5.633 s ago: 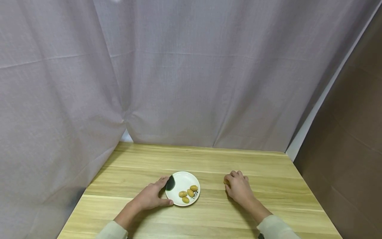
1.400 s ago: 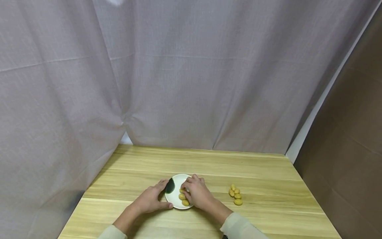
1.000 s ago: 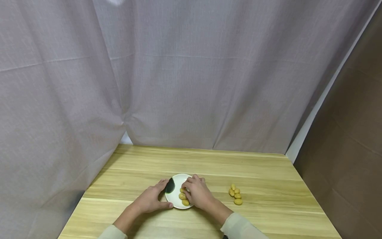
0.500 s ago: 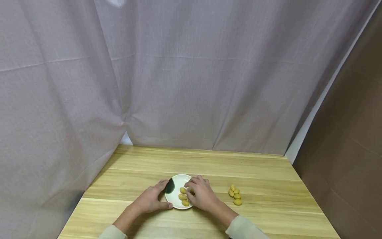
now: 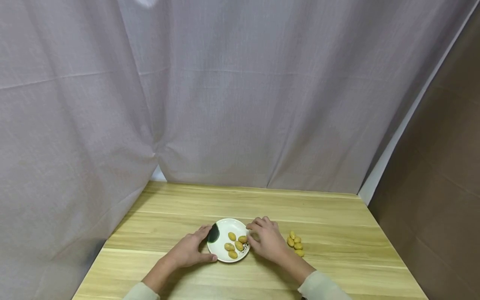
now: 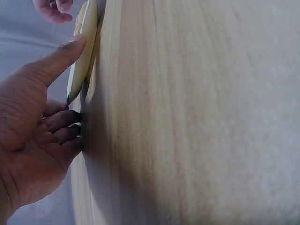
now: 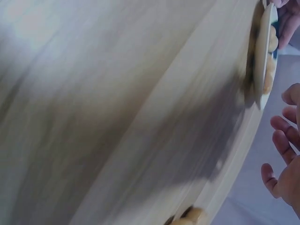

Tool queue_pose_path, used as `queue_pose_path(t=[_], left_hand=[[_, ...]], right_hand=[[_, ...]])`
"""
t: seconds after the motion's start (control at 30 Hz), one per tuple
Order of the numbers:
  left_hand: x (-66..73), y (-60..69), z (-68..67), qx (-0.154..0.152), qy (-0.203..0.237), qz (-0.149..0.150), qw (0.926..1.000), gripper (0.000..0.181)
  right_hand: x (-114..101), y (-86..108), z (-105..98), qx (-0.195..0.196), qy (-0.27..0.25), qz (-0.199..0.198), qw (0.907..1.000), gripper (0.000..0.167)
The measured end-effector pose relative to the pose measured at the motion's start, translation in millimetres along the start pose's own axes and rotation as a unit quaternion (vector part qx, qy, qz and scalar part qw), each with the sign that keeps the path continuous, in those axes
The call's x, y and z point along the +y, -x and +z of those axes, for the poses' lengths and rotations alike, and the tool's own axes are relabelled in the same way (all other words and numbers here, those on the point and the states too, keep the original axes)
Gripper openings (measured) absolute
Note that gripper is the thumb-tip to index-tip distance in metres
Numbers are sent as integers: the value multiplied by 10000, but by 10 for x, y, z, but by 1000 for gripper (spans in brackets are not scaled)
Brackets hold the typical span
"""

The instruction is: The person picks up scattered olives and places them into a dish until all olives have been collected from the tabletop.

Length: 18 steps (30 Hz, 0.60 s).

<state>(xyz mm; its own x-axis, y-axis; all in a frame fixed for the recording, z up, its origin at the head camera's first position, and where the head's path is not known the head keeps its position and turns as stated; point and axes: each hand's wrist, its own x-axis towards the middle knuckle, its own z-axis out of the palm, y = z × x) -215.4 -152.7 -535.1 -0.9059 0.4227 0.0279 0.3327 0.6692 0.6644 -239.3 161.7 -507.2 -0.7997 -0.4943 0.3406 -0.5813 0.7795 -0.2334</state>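
Note:
In the head view, a round white plate (image 5: 221, 248) with a dark green patch bears several small yellow oval pieces (image 5: 232, 236). My left hand (image 5: 187, 251) holds its left edge between thumb and fingers; the left wrist view shows that thumb on the rim of the plate (image 6: 82, 61). At the plate's right edge is my right hand (image 5: 269, 241), its fingers loosely bent. The right wrist view shows this hand (image 7: 288, 154) apart from the plate, with nothing visible in it. A cluster of yellow pieces (image 5: 291, 241) lies on the wood, partly behind my right wrist.
The wooden table (image 5: 180, 208) reaches back to a grey curtain (image 5: 225, 125). A brown panel (image 5: 431, 166) stands along the right side. Bare wood shows behind the plate and in front of it.
My right hand has drawn back rightward from over the plate, uncovering more yellow pieces. Compared with the earliest frame, one more piece lies on the plate. My left hand stays at the rim.

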Motion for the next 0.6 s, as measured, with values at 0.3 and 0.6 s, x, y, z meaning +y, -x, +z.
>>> queue_pose_path(t=[0.3,0.6], left_hand=[[11,5,-8,-20,-18,-13,10000,109],[33,20,-11,-24,39,-47,10000,109]], right_hand=[[184,149,-40,59,154,116,9998,25],[340,260,-127,116,390,201,9990,24]])
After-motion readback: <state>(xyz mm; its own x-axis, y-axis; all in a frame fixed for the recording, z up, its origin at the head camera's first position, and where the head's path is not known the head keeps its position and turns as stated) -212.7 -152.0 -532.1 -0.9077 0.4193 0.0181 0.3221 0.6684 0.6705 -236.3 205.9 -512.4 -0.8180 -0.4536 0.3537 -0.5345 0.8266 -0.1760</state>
